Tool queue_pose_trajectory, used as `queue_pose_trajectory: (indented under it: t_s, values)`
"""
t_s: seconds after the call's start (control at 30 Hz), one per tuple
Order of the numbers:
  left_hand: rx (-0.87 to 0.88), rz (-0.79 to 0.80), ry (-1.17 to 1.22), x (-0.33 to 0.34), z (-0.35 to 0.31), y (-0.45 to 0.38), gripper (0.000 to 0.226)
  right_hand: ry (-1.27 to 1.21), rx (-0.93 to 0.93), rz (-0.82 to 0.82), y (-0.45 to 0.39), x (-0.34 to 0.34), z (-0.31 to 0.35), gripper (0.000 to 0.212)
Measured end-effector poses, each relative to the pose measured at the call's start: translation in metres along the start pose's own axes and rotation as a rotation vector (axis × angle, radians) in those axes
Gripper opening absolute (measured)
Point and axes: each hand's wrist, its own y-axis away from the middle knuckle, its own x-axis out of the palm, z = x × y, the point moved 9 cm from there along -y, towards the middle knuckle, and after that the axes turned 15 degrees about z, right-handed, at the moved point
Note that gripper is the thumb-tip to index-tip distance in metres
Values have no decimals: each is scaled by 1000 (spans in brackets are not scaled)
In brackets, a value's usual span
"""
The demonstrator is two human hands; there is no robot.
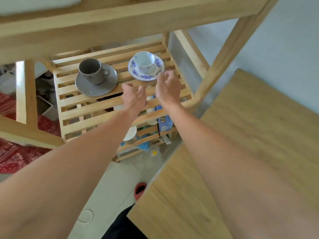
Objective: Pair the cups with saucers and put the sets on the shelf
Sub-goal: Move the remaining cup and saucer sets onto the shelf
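Note:
A grey cup (91, 70) stands on a grey saucer (103, 87) on the slatted wooden shelf (82, 106), towards its left. To the right, a white cup with blue flowers (144, 62) sits on a matching blue-patterned saucer (158, 63). My right hand (168, 87) hovers just in front of that saucer's near rim, fingers spread, holding nothing. My left hand (133, 97) is beside it over the shelf slats, also empty with fingers apart.
A wooden tabletop (241, 152) fills the lower right. The shelf's upper board (120, 19) crosses the top of the view. Below the slats lie a blue box (164, 123), stacked cups and a white bowl (130, 133). A red patterned rug (15, 152) lies on the left.

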Motion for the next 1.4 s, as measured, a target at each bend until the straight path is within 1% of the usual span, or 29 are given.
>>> queue_pose_trajectory:
  t_s: [0.1,0.13,0.2,0.3,0.37,0.53,0.6,0.67,0.73,0.8,0.9,0.93,1.0,1.03,1.17,1.33,1.4]
  values:
    - [79,68,-165,19,2,50,38,97,5,76,49,-27,-13,35]
    - [130,101,-229,33,3,73,35,117,5,86,70,-46,-20,33]
    - [175,142,-330,53,8,105,27,149,28,89,97,-77,-32,33]
    - [227,292,-417,108,26,165,12,202,53,77,152,-137,-56,42]
    - [247,397,-571,149,41,206,7,309,71,71,188,-179,-75,44]
    - [286,546,-837,231,76,280,25,407,163,46,283,-264,-135,43]
    - [300,611,-927,261,86,308,28,434,196,8,317,-290,-149,43]
    - [312,695,-965,289,96,337,29,440,225,-11,346,-312,-160,41]
    - [279,775,-950,314,109,362,30,424,255,-5,371,-328,-171,39]
    - [224,821,-906,332,122,383,30,410,284,9,391,-340,-186,41]
    - [153,813,-823,348,136,400,30,396,320,48,417,-349,-205,52]
    - [134,810,-776,351,138,403,28,392,325,62,424,-351,-211,53]
    - [94,814,-674,354,139,405,15,347,323,61,439,-351,-220,49]
    - [81,819,-628,355,138,405,10,328,317,56,445,-349,-225,50]
    - [46,832,-513,356,140,403,15,385,263,78,455,-333,-235,77]
    - [8,833,-376,346,146,396,22,345,216,1,442,-321,-233,77]
    - [-12,798,-319,333,147,389,26,343,209,-2,431,-311,-227,78]
